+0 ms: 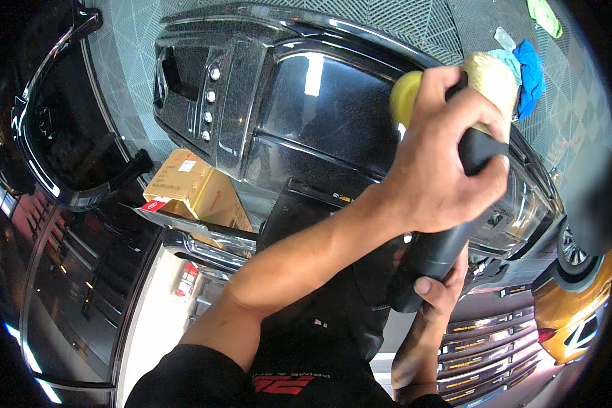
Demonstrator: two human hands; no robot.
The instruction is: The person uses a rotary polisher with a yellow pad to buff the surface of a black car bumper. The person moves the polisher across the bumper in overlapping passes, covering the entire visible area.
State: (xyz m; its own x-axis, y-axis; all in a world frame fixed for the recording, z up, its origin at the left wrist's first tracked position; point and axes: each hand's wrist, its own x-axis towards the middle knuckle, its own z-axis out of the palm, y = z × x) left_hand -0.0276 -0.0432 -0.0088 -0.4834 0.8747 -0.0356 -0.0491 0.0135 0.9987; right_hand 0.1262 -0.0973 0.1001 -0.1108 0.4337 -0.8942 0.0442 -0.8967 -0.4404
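Observation:
My left hand is wrapped round the black head end of a power tool that looks like a polisher. Lower down, my right hand grips its thick black cylindrical body, thumb on top. Beside my left knuckles shows a round yellow pad, over the glossy black car panel; whether it touches the panel I cannot tell. A pale yellow, soft-looking piece shows just past my left fingers; how it joins the tool is hidden. Dust and fine specks lie on the panel.
An opened cardboard box stands left of me, beside a dark car. Blue cloth and green cloth lie at the far right on the grey tiled floor. A gold car stands at right.

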